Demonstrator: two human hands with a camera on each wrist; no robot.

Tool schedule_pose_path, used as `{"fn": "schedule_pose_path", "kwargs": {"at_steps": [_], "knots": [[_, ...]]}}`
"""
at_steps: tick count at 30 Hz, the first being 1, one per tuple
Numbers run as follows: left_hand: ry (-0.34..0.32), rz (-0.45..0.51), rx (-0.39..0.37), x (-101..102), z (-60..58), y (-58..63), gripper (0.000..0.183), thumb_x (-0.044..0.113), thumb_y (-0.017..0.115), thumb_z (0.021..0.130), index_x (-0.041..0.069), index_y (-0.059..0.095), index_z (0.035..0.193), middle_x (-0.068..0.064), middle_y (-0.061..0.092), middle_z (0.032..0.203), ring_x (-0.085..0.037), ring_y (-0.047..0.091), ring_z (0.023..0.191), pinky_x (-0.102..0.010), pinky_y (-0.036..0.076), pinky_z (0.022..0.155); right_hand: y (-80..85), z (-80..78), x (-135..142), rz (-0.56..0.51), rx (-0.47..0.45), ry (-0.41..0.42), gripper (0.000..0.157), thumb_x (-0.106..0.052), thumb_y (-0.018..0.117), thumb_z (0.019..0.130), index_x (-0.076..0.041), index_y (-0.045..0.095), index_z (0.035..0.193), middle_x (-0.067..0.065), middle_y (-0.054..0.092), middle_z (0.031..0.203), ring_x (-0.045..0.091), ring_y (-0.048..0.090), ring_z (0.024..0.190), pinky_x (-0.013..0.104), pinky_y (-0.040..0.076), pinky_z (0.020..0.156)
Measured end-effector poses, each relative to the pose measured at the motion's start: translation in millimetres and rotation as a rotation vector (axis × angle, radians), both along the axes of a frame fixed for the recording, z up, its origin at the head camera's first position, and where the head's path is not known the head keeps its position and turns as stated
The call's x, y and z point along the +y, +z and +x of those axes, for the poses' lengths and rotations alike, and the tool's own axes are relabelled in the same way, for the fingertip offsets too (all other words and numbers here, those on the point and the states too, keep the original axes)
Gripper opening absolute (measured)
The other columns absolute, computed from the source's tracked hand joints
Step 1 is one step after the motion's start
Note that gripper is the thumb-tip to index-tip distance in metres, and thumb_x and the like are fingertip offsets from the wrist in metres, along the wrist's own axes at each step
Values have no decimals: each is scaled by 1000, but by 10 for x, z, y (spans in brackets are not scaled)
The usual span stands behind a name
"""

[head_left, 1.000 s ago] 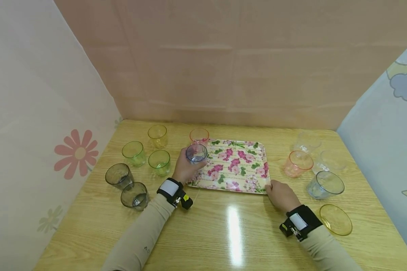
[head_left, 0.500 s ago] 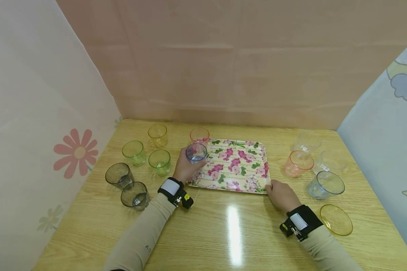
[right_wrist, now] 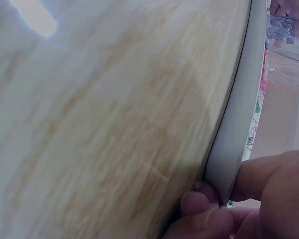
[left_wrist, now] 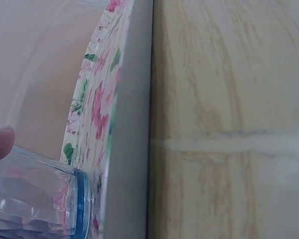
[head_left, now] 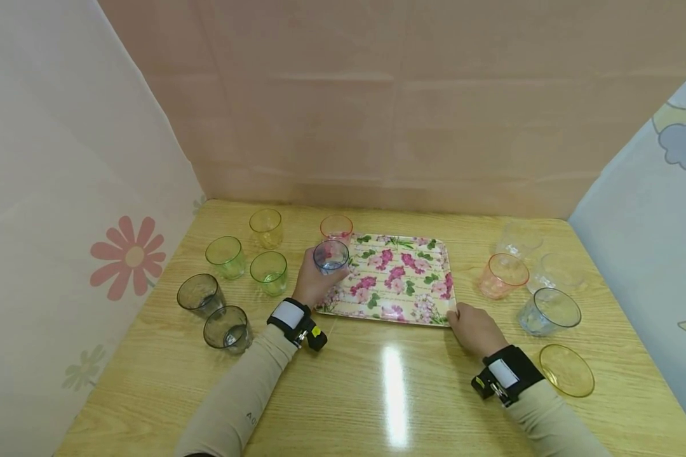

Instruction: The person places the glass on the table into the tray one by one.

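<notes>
My left hand (head_left: 311,284) grips a clear blue-tinted glass (head_left: 331,259) by its side, its rim facing up, at the left end of a flowered tray (head_left: 393,312). In the left wrist view the blue base (left_wrist: 80,204) of this glass rests on or just above the tray; I cannot tell which. The tray lies flat on the wooden table. At its front right corner, my right hand (head_left: 476,331) pinches the edge, with the thumb on top and fingertips at the outer side (right_wrist: 224,169). A pink glass (head_left: 336,227) stands just behind the blue one, partly hidden by it.
To the left stand a yellow glass (head_left: 266,230), two green glasses (head_left: 269,274) and two grey glasses (head_left: 227,330). On the right are a pink glass (head_left: 503,277), clear glasses (head_left: 519,240), a bluish glass (head_left: 549,312) and a yellow glass (head_left: 566,371). A wall cloth (head_left: 400,127) borders the table's back.
</notes>
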State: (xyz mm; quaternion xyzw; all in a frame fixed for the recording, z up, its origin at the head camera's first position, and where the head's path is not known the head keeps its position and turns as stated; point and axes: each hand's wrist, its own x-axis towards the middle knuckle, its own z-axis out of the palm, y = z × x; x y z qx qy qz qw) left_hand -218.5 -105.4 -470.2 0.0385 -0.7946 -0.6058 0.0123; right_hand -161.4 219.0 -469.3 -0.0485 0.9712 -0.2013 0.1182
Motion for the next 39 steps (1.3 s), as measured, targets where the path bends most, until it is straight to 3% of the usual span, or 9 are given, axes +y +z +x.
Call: {"fn": "schedule_pose_path", "kwargs": {"at_steps": [28,35,39], "knots": [[21,-1,-6,37,-26,-19,83,21,76,79,12,24,143,-12,40,138,-27,40,127,-41,38,100,14,19,-8,-2,12,4,29,-19,39,98,-6,44,72,6,38,58,18,37,50,29,28,51],[9,-30,32,13,-12,-43,102,25,78,77,10,9,150,-16,26,148,-31,30,134,-45,32,105,19,22,-15,-1,11,1,29,-19,39,98,-6,44,73,6,37,59,18,37,51,30,28,52],[30,-47,33,9,17,-26,111,30,80,74,15,1,151,-13,16,154,-30,21,139,-46,27,108,27,28,-21,-5,2,-7,29,-19,39,98,-6,44,72,6,38,59,18,37,51,30,27,52]]}}
